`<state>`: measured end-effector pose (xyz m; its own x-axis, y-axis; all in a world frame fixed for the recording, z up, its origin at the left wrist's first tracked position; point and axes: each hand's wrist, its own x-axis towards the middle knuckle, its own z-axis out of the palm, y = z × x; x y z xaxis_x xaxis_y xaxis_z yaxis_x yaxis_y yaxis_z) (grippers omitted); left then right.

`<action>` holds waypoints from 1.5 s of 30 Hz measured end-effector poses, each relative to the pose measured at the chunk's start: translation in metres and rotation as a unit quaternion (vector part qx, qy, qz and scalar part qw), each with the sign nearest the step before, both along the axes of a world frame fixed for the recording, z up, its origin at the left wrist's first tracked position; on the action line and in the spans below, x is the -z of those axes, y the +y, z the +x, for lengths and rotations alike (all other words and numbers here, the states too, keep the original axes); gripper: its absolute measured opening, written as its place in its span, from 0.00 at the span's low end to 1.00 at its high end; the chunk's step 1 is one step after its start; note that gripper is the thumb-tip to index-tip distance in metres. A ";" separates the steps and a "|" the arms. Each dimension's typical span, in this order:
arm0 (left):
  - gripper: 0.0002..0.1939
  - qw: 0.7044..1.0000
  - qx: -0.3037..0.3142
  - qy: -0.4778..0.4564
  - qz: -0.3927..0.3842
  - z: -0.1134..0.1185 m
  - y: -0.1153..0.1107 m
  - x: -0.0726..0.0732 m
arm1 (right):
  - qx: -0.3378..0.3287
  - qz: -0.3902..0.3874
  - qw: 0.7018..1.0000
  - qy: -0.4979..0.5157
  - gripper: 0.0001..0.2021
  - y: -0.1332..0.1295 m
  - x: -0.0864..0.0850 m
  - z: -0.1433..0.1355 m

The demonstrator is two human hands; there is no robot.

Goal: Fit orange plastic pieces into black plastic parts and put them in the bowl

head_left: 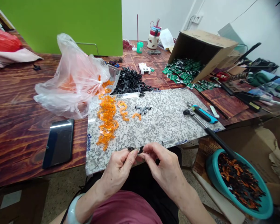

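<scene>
My left hand (121, 165) and my right hand (162, 160) meet at the front edge of the speckled board (163, 112), both pinching one small black plastic part (141, 149). My fingers cover much of it, so its full shape is hidden. Beyond my hands lie a black curved plastic piece (143, 109) and a single orange curved piece (136, 116). To their left, a heap of translucent orange pieces (107, 112) runs down the board. A pile of black plastic parts (130, 81) sits behind the board.
Left of the board are a plastic bag (77, 81) and a phone (58, 143). A hammer (207, 129) and a blue utility knife (204, 114) lie at right. Green circuit boards (184, 71) spill from a cardboard box (207, 43). A teal basin (266, 205) of parts stands lower right.
</scene>
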<state>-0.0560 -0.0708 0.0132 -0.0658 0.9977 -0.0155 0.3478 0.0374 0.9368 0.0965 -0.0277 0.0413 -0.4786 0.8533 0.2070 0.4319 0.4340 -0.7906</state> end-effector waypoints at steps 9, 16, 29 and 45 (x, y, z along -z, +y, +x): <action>0.17 0.987 0.151 0.051 0.023 -0.012 0.001 -0.006 | -0.105 0.057 0.986 -0.117 0.08 0.016 -0.007 0.014; 0.18 0.962 0.263 0.077 0.000 -0.022 0.002 -0.014 | -0.125 0.059 0.980 -0.145 0.14 0.027 -0.009 0.019; 0.21 0.988 0.125 -0.063 -0.067 -0.023 0.001 -0.016 | -0.063 0.060 0.995 -0.040 0.15 0.016 -0.004 0.015; 0.19 0.984 0.122 -0.100 -0.082 -0.026 0.000 -0.012 | -0.092 -0.055 0.994 -0.011 0.03 0.008 -0.011 0.010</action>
